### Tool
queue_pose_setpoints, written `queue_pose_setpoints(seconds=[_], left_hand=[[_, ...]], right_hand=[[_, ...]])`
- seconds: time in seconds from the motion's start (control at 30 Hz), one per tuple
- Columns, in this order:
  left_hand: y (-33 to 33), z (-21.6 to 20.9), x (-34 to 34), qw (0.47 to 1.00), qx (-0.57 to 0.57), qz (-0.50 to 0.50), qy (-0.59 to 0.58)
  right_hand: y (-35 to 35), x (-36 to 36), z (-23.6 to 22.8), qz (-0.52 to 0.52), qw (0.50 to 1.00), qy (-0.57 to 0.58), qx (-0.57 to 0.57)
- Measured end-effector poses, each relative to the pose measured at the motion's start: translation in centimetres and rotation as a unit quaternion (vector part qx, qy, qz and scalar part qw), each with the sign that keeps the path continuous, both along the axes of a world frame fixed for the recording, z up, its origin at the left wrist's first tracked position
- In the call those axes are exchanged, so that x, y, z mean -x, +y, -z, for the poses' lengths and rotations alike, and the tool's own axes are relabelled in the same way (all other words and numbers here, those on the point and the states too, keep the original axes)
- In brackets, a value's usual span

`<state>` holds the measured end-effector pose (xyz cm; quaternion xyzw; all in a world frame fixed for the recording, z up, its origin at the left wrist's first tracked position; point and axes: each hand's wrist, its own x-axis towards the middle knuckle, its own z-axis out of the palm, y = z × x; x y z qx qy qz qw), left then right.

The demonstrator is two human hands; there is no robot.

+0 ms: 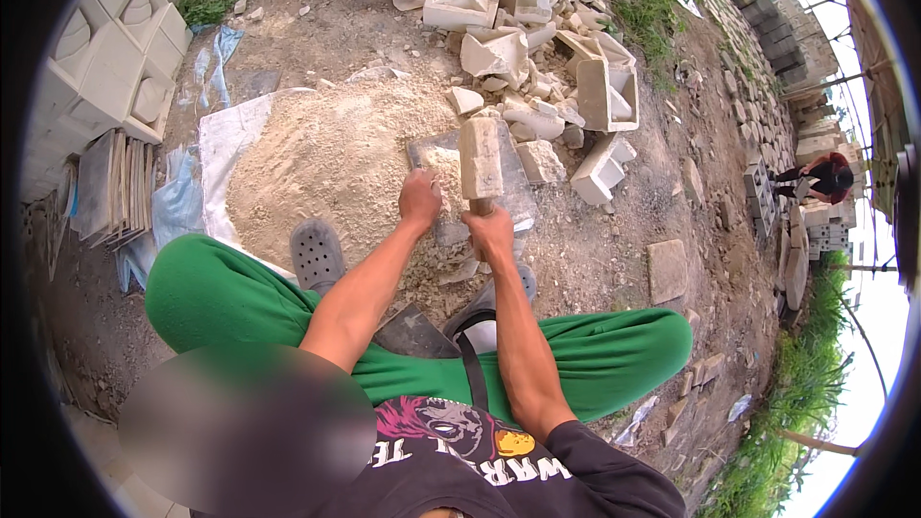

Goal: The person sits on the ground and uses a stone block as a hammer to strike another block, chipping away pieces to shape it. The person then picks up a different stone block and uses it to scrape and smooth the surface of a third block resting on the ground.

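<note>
Head view: mid-frame, your right hand (pixel 491 232) wraps tightly around the hammer (pixel 482 158), its big end above. Your left hand (pixel 420 199), curled, sits left; you can't tell its hold.

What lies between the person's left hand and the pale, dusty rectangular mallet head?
Head view: pale, crumbly crushed material on a flat dark-grey slab shows between the left hand and mallet head.

1 pale, block-headed mallet (pixel 482 158) points forward beside crumbled powder (pixel 444 167).
</note>
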<state>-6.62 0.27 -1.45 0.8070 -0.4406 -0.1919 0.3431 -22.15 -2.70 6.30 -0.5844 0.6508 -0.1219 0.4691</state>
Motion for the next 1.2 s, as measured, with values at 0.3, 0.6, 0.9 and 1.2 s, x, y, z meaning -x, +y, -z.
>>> queue_pose_setpoints(seconds=[0.3,0.6,0.9,1.2], left_hand=[[1.2,0.4,-0.5,0.990,-0.003,-0.104,0.098],[3.0,1.5,-0.1,0.993,0.029,-0.087,0.080],[1.5,0.9,0.2,0.998,-0.017,-0.046,0.029],[-2.5,0.5,1.1,0.990,0.047,0.000,0.134]], right_hand=[[-0.3,-1.5,0.7,-0.003,0.950,-0.081,0.302],[0.5,-0.2,4.3,-0.005,0.994,0.047,-0.104],[1.2,3.6,7.7,0.074,0.996,0.053,0.022],[1.2,2.7,7.0,0.049,0.995,0.087,0.016]])
